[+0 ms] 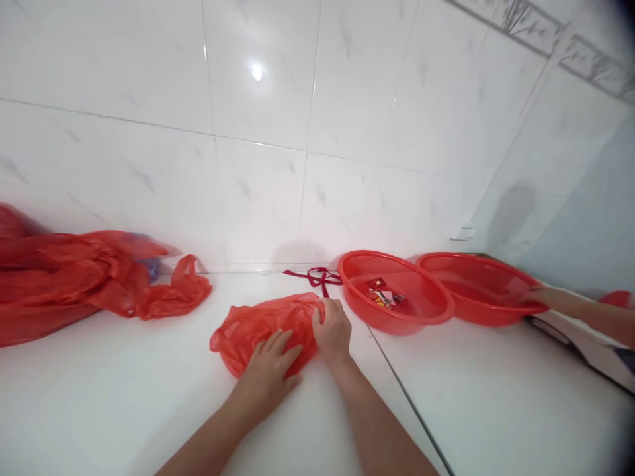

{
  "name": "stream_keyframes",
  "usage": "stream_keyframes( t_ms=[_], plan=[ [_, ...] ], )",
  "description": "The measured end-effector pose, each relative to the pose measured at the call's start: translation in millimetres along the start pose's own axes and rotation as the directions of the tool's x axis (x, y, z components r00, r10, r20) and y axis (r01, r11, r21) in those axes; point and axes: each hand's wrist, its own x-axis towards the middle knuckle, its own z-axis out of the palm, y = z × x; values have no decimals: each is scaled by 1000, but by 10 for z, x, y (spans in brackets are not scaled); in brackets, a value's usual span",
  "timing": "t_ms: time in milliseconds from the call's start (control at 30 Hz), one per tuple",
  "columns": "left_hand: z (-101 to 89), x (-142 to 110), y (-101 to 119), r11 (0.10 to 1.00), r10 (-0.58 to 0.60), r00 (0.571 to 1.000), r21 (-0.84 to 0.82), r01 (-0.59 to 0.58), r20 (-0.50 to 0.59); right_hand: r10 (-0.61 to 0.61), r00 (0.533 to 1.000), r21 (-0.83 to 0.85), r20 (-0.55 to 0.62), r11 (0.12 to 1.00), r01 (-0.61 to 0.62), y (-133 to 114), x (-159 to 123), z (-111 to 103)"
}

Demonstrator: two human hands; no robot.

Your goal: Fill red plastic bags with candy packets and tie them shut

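Note:
A crumpled red plastic bag (243,328) lies on the white tabletop in front of me. My left hand (268,370) rests on its near side, fingers stretched out and spread over the plastic. At the bag's right end, my right hand (333,330) is closed, with the fingers curled on the edge of the plastic. What the bag contains, if anything, is hidden. Just right of my right hand stands a red plastic basket (397,320) with several small wrapped packets (381,295) inside. A dark red ribbon (317,274) lies between the bag and the wall.
A heap of red plastic bags (64,277) lies at the left. On the right stands a second red basket (476,314), with another person's hand (546,297) at its rim. White tiled wall (258,198) closes off the back. A dark seam (407,393) crosses the tabletop.

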Motion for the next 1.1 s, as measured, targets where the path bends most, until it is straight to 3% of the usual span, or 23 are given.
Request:
stream_keyframes(
  t_ms=[100,200,333,433,567,667,900,1000,1100],
  plan=[
    [116,-1,-211,998,-65,994,20,64,88,-144,971,-161,-193,980,114,172,25,-208],
    [154,-18,-316,998,-66,990,-7,67,129,-204,934,-361,-294,928,89,532,18,-494],
    [130,-12,-307,997,-72,990,-34,76,121,-240,939,-518,-245,852,83,1110,-93,-847],
    [117,1,-285,995,-87,989,-33,91,122,-256,955,-553,-148,822,135,1351,-270,-1031],
    [111,-8,-270,996,-79,991,-34,83,110,-254,967,-536,-26,820,201,1322,-556,-1209],
    [105,-30,-253,997,-68,994,-23,71,85,-187,982,-531,29,829,174,1213,-751,-1374],
    [157,-96,-184,1000,-25,1000,-17,25,-9,-54,993,-529,107,842,103,1123,-1025,-2017],
    [126,-144,-103,999,41,996,7,-40,-76,-22,972,-468,233,874,132,1040,-1046,-2335],
    [27,-208,-45,995,102,971,32,-97,-216,48,922,-359,385,928,102,960,-958,-2571]
  ],
)
